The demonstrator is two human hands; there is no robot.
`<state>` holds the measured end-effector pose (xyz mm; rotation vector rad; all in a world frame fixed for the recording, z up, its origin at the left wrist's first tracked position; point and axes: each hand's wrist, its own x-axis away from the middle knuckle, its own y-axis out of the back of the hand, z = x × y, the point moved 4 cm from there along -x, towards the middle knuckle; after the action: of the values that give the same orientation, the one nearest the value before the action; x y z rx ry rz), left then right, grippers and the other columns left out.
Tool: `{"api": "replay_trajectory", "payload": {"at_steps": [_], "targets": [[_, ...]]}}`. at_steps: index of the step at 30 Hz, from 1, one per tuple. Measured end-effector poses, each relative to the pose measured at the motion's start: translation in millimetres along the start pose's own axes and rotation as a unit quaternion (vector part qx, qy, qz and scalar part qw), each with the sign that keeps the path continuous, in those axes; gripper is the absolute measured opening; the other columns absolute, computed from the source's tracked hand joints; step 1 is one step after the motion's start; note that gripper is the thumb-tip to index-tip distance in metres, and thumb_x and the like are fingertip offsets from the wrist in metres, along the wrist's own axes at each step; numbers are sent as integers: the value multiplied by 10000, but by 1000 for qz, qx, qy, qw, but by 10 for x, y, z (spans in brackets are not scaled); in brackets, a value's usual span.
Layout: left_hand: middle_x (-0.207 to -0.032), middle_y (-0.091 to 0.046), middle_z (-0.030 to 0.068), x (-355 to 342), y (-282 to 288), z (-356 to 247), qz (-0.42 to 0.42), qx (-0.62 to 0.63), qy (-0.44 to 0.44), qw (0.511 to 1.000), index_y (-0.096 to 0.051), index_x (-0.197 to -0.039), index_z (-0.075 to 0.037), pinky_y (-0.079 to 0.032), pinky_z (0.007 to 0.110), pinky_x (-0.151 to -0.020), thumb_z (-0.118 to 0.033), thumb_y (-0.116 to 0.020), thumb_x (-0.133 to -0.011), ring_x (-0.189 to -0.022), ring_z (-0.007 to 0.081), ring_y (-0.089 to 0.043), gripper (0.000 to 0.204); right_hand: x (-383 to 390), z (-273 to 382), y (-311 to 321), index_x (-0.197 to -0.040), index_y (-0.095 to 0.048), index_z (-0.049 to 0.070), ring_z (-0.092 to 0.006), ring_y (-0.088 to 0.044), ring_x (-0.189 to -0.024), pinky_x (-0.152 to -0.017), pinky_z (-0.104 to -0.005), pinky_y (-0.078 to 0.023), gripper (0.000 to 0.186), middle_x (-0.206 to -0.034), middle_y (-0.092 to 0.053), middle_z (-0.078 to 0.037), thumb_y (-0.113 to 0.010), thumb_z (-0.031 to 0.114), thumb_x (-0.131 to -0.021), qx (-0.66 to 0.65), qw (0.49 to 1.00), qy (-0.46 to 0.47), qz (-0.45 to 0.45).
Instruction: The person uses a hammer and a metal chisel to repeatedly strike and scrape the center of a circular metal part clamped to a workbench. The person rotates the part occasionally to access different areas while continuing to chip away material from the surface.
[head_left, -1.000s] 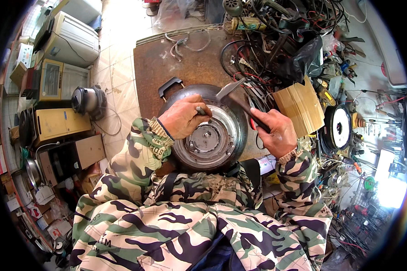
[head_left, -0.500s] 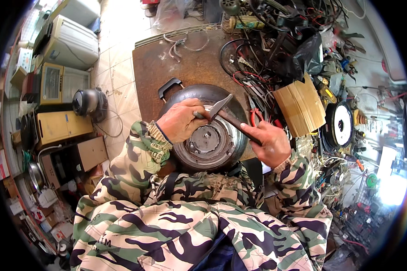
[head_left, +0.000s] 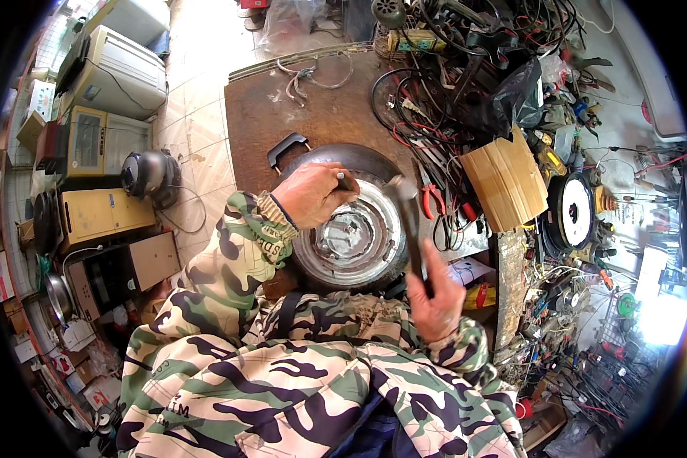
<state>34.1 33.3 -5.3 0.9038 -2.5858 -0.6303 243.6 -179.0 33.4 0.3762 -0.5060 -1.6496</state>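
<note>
- Left hand [head_left: 313,196] pinches short rod [head_left: 349,184] over round metal base [head_left: 388,233]
- Right hand [head_left: 437,296] grips hammer [head_left: 413,229] (blurred), apart from rod
- Base in place; hammering looks unfinished

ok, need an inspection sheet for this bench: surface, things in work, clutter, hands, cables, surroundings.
Surface: brown worktop, worn, with pale marks.
Things in work: round metal piece with a dark rim, lying on the worktop; hammer, blurred.
Clutter: red-handled pliers and cardboard at right, among tools and parts.
Hands: left hand grips a short dark tool over the metal piece; right hand grips the hammer's handle.
Cables: black coil at right; grey wires at the far edge.
Surroundings: round appliance and yellowish cabinet at left.
</note>
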Motion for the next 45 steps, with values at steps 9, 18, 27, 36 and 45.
{"api": "replay_trajectory", "payload": {"at_steps": [9, 18, 27, 36, 45], "targets": [[-995, -749, 174, -20, -3, -26, -2, -15, -26, 1000, -759, -1045, 20, -576, 432, -825, -119, -748, -986, -909, 350, -752, 152, 172, 66, -175, -1506, -585, -56, -412, -780, -1008, -848, -404, -617, 547, -1183, -754, -290, -732, 65, -993, -2, 1000, 17, -19], [-1014, -753, 171, -27, -24, -22, 11, -14, 26, 999, -767, -1020, 25, -574, 434, -832, -121, -755, -971, -922, 373, -748, 155, 186, 13, -182, -1498, -607, -47, -387, -784, -1072, -918, -386, -606, 545, -1219, -752, -294, -744, 62, -981, -32, 999, -21, -16], [-1017, -749, 159, 23, -32, -51, -13, -55, -52, 997, -777, -1004, 25, -579, 430, -845, -131, -756, -969, -947, 356, -743, 161, 155, 47, -207, -1486, -641, -9, -359, -786, -1041, -906, -390, -604, 547, -1180, -768, -261, -767, 52, -957, -44, 998, -34, 13], [-1054, -745, 149, 139, -18, -127, -28, -54, -70, 996, -775, -1041, 9, -579, 452, -884, -155, -748, -981, -979, 373, -721, 177, -790, -72, 227, -1440, -687, 97, -398, -711, -862, -751, -462, -585, 575, -1034, -710, -177, -794, 82, -875, 186, 972, 75, 121], [-1078, -718, 155, 336, -83, -191, -61, -70, -61, 994, -773, -1116, -33, -587, 451, -885, -127, -780, -949, -1003, 386, -718, 192, -1045, -174, 280, -1376, -734, 159, -347, -725, -848, -710, -431, -585, 589, -1005, -687, -108, -841, 65, -804, 244, 933, 186, 187]]}}
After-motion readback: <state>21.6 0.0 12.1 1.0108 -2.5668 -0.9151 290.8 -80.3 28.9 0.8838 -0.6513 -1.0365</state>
